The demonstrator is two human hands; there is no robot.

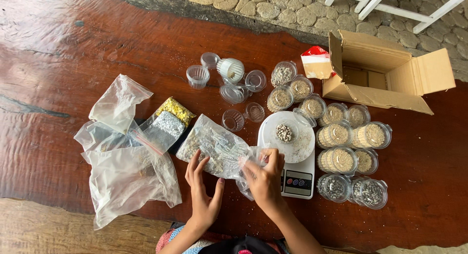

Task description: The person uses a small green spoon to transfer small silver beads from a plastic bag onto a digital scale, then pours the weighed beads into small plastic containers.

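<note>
My left hand (202,188) rests with spread fingers on the near edge of a clear plastic bag (214,144) filled with small pale grains. My right hand (263,178) pinches the crumpled open end of that same bag beside a white kitchen scale (297,178). On the scale's round plate (304,146) sits a small clear cup (284,133) holding dark and pale pebbles.
Several lidded clear cups of grains (341,137) cluster right of the scale. Empty cups and lids (229,81) lie behind. Other bags, one silver (165,127) and one yellow (175,109), and empty ones (126,181) lie left. An open cardboard box (390,71) stands at back right on the dark wooden table (73,49).
</note>
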